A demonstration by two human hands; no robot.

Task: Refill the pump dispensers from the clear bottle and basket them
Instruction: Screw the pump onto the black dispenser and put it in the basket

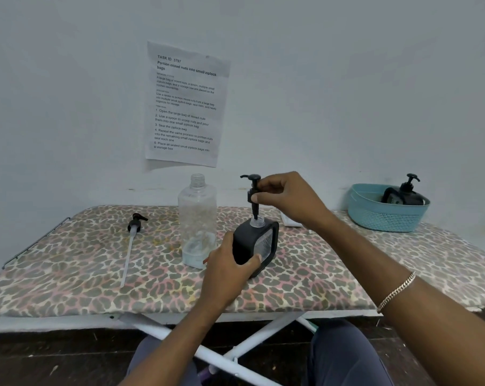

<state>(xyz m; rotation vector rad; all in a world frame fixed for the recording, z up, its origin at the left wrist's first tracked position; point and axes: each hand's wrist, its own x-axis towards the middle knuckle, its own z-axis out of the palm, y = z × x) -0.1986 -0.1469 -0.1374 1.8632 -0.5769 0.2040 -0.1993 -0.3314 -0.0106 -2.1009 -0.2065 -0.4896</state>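
The left hand [230, 270] grips the lower side of a squat black pump dispenser with a clear neck [259, 240], fingers and thumb curled round its body. The dispenser stands on the leopard-print worktop [68, 274]. The right hand [288, 199] pinches a black pump head [251, 188] between thumb and fingertips above the dispenser, and the pump's stem reaches down into the open neck. Just left of the dispenser, near the left hand, stands the tall clear plastic bottle [197, 218], uncapped, with a little liquid at its bottom. Farther left a second black pump with a long white tube [134, 227] lies flat. At the far right a light blue plastic basket [383, 218] holds another black pump dispenser [405, 195].
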